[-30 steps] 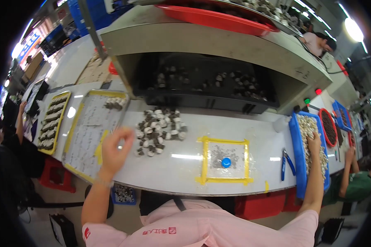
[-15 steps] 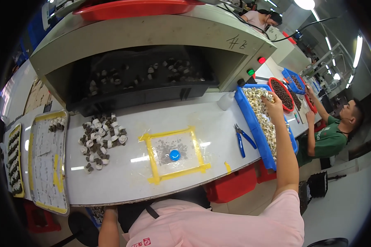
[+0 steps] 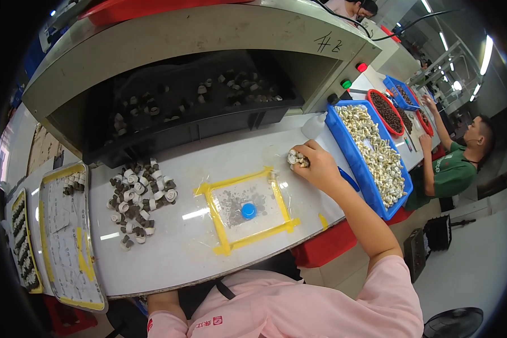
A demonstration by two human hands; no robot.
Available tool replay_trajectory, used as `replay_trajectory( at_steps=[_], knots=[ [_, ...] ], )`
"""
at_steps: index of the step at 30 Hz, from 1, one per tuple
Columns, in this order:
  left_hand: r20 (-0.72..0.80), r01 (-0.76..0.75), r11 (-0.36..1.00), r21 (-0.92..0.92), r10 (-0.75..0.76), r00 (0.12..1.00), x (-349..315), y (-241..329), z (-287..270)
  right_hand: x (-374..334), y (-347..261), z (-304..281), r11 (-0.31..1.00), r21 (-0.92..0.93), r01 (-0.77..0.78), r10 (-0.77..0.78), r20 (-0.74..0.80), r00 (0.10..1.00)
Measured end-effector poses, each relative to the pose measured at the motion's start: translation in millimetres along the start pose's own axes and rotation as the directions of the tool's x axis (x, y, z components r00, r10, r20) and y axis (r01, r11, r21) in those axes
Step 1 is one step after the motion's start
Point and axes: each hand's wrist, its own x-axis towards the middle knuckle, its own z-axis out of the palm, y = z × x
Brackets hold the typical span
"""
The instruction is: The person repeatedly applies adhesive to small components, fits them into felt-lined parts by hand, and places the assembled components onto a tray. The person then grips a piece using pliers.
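- Pink sleeves [image 3: 321,310] at the near edge, one arm stretched out to the right.
- Left hand out of sight, hidden below the near edge of the white table [image 3: 169,253]; cannot tell its grip.
- Yellow tape square [image 3: 247,208] in the middle of the table, with a small blue cap [image 3: 248,210] inside it.
- Right hand [image 3: 316,166] just past the far right corner of the tape square, fingers curled tight around a small bunch of pale little parts [image 3: 297,159].
- Loose pile of dark and white parts [image 3: 138,197] on the table, to the left of the square.
- Flat tray with yellow edges [image 3: 67,236] far left.
- Long blue bin [image 3: 343,135] full of pale parts, just right of the hand.
- Big grey machine [image 3: 197,45] at the far side, dark parts sitting in its opening.
- Another person in a green shirt [image 3: 450,174] far right.
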Motion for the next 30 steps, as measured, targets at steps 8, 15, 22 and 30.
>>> replay_trajectory(
  at_steps=[8,15,22,30],
  knots=[
    [0.063,-0.147,0.980,0.135,0.139,0.988,-2.0,-14.4,3.2,-9.4,-6.9,-14.3,0.995,0.067,0.070,-0.074,0.067,0.995],
    [-0.016,-0.346,0.938,0.009,0.346,0.938,-75.7,89.4,-48.0,-17.9,-28.8,-16.6,0.974,-0.088,0.206,-0.208,-0.009,0.978],
    [-0.487,-0.415,0.898,-0.144,0.301,0.820,-80.2,140.1,-105.7,17.5,-65.5,22.4,0.813,0.073,0.577,-0.578,-0.008,0.816],
    [-0.476,-0.258,0.958,0.127,0.287,0.831,-12.3,144.4,-119.9,16.6,-76.3,17.9,0.895,0.178,0.410,-0.425,0.058,0.903]
  ],
)
